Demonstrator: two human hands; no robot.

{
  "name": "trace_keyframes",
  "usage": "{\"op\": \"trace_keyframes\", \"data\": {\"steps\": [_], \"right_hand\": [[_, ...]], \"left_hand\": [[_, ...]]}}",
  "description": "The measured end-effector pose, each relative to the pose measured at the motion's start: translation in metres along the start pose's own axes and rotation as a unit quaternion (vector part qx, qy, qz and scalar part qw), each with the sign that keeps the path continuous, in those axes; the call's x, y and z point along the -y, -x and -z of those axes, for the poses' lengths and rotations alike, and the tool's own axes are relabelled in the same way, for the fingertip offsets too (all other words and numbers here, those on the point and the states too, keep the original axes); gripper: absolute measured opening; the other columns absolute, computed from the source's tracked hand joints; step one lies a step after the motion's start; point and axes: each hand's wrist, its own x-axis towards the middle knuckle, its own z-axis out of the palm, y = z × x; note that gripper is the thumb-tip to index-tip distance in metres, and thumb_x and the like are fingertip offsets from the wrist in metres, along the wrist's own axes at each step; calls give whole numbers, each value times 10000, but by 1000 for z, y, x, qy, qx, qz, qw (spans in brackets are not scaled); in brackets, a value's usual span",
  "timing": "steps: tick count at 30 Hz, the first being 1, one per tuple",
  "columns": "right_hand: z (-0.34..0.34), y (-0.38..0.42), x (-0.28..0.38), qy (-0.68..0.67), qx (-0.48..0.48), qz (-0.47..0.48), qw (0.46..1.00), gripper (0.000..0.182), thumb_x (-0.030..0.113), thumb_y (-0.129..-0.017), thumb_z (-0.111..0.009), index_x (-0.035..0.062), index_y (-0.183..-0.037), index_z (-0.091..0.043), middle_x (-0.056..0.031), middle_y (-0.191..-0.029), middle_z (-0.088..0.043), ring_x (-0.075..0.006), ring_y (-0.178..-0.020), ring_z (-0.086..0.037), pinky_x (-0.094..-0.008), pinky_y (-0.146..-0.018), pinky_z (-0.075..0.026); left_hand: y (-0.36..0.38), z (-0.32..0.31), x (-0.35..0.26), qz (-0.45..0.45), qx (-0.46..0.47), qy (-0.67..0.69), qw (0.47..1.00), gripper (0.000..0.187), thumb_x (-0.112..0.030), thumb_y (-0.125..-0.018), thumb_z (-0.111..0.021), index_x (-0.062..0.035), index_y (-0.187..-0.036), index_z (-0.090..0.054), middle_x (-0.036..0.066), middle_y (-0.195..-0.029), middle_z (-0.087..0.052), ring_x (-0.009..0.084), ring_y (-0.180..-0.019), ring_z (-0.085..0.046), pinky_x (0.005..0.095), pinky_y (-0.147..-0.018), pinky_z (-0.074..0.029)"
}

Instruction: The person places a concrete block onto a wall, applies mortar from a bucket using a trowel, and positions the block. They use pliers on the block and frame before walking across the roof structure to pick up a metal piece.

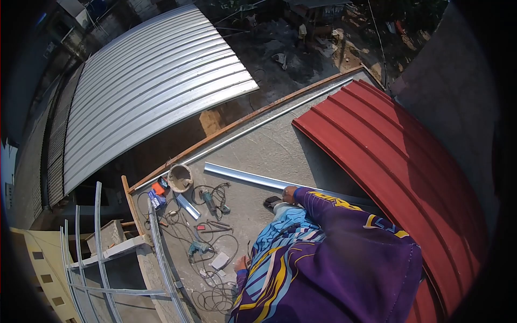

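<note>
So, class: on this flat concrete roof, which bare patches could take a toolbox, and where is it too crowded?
Free: the concrete between the long pipe, the red sheet and the metal channel. Crowded: from the bucket past the grinder and drill to the tangled cables beside the person's left hand.

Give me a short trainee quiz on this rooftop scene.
1. True or false: the curved sheet beside the person is red.
2. What does the right hand touch? A) a bucket B) the metal channel C) a drill
3. What lies in loops on the slab?
Key: 1 true; 2 B; 3 cables.
</note>
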Motion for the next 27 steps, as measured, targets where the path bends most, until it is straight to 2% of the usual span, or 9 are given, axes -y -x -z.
{"op": "trace_keyframes", "data": {"steps": [4,6,10,11,18,19,21,24,27], "right_hand": [[4,5,4,31,10,13,999,405,250,-833,-607,40,-1179,-599,-164,-1163,-613,-280,-947,-658,-355,-768,-577],[7,11,8,11,10,0,1000,412,251,-838,-607,33,-1187,-593,-165,-1170,-609,-275,-972,-649,-357,-770,-577],[0,-4,1,33,2,5,999,415,252,-838,-604,37,-1192,-589,-171,-1176,-603,-285,-972,-648,-360,-766,-581],[6,8,7,7,6,-10,1000,412,250,-838,-601,37,-1191,-590,-172,-1174,-603,-285,-971,-649,-363,-759,-584],[11,21,14,-35,12,-25,999,413,238,-841,-584,46,-1206,-577,-167,-1157,-609,-289,-960,-652,-377,-738,-593],[12,20,14,-34,14,-26,999,413,238,-841,-584,46,-1206,-577,-167,-1157,-609,-289,-960,-652,-377,-738,-593],[11,16,10,-34,27,-12,999,393,225,-841,-580,46,-1192,-577,-160,-1137,-617,-277,-949,-655,-374,-725,-593],[7,14,1,-65,28,-7,997,354,219,-837,-582,46,-1146,-594,-147,-1090,-634,-250,-907,-666,-362,-694,-595],[18,35,11,-76,26,-31,996,321,227,-827,-594,49,-1093,-616,-135,-1021,-652,-225,-848,-674,-346,-666,-596]], "left_hand": [[5,14,-11,87,82,87,989,471,-502,-907,-406,-145,-889,-713,65,-851,-703,248,-740,-673,405,-680,-502],[9,12,-17,74,37,-50,995,465,-463,-912,-440,-98,-832,-718,73,-805,-706,222,-720,-677,380,-648,-510],[79,71,-156,25,25,-83,996,419,-386,-910,-488,-34,-847,-706,87,-791,-704,196,-717,-681,341,-606,-522],[82,72,-160,59,13,39,997,392,-349,-901,-510,-7,-856,-697,94,-783,-700,189,-718,-681,323,-591,-526],[22,-4,-26,163,-28,370,914,363,-326,-885,-526,-8,-870,-700,100,-783,-702,210,-692,-676,323,-595,-528],[24,0,-30,165,-28,371,914,363,-326,-885,-526,-8,-870,-700,100,-783,-702,210,-692,-676,323,-595,-528],[25,5,-34,31,-26,-68,997,407,-398,-891,-489,-66,-842,-720,80,-778,-704,233,-701,-673,348,-622,-508],[25,2,-39,57,-36,-119,991,454,-461,-893,-446,-114,-815,-728,61,-779,-697,244,-722,-670,364,-651,-487],[33,7,-56,97,-47,112,988,368,-384,-886,-509,-79,-850,-712,80,-774,-698,227,-695,-672,343,-596,-506]]}}
